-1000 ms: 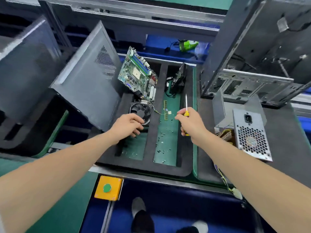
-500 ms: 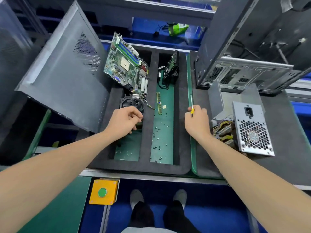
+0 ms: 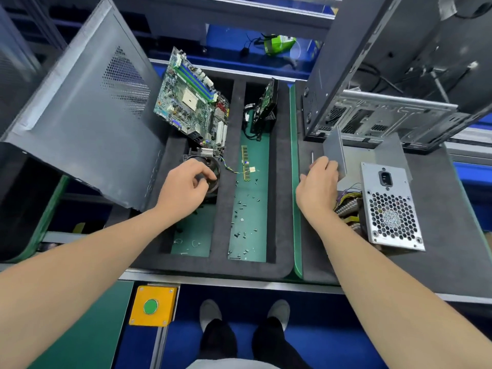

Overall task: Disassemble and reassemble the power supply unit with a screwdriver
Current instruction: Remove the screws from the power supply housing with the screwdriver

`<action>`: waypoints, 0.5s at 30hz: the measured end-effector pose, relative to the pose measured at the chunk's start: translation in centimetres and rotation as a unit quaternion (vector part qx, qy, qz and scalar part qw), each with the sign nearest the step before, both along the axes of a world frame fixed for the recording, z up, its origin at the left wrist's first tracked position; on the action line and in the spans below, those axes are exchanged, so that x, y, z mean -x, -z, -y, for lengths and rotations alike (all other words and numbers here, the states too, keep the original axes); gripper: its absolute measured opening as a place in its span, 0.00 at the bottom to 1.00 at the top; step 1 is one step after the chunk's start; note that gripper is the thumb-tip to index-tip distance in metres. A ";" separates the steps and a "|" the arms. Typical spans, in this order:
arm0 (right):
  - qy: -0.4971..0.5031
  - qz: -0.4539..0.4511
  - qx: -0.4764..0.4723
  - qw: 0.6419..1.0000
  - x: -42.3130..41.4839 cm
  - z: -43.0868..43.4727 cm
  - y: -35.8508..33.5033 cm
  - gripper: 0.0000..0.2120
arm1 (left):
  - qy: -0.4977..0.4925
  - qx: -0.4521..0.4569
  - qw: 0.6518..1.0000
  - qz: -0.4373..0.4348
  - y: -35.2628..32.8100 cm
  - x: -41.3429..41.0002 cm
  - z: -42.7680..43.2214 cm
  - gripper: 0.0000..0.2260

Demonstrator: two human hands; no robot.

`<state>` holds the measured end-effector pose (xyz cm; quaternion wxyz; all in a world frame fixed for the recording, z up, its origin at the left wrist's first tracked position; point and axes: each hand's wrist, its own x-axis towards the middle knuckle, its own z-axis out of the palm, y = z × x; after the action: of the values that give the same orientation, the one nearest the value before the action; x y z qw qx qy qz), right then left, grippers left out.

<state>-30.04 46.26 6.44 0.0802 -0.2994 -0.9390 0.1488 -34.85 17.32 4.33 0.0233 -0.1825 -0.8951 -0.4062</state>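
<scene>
I am curling my right hand (image 3: pixel 318 182) around the screwdriver (image 3: pixel 312 156), tip pointing away. My left hand (image 3: pixel 183 185) is curling over a fan (image 3: pixel 214 171); whether it is gripping, I cannot tell. The power supply (image 3: pixel 391 206) is lying on the tabletop (image 3: pixel 439 262) beside my right hand, grille up, long axis running away from me. It is probably heavy and rigid, so I am favouring its side walls over the wires (image 3: pixel 346 202).

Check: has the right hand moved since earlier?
Yes. The right hand, holding the thin-shafted screwdriver, crossed the green edge strip rightward, toward the silver perforated power supply box.
</scene>
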 end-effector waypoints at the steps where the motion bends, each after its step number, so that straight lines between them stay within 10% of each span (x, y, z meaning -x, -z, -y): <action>1: -0.015 -0.024 -0.020 0.999 0.0 0.2 -0.2 0.14 | 0.016 0.006 1.000 -0.011 0.3 0.0 0.4 0.14; 4: -0.182 -0.085 -0.029 0.979 0.1 2.6 -0.3 0.06 | 0.047 0.003 0.998 -0.031 1.1 -0.1 1.5 0.16; 6: -0.279 0.034 0.045 0.959 0.4 5.3 0.6 0.06 | 0.037 -0.017 0.999 -0.024 1.7 -0.2 2.1 0.16; 9: -0.258 0.226 0.093 0.935 1.2 8.5 3.0 0.10 | -0.003 -0.064 0.998 0.009 2.2 -0.1 2.4 0.17; 15: -0.221 0.272 0.030 0.936 3.1 9.3 5.4 0.10 | -0.053 -0.169 0.980 0.095 2.0 0.3 2.6 0.12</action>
<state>-33.16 36.93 1.01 -0.2220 -0.1159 -0.9626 0.1037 -35.15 14.72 2.33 -0.0099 -0.0888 -0.8201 -0.5652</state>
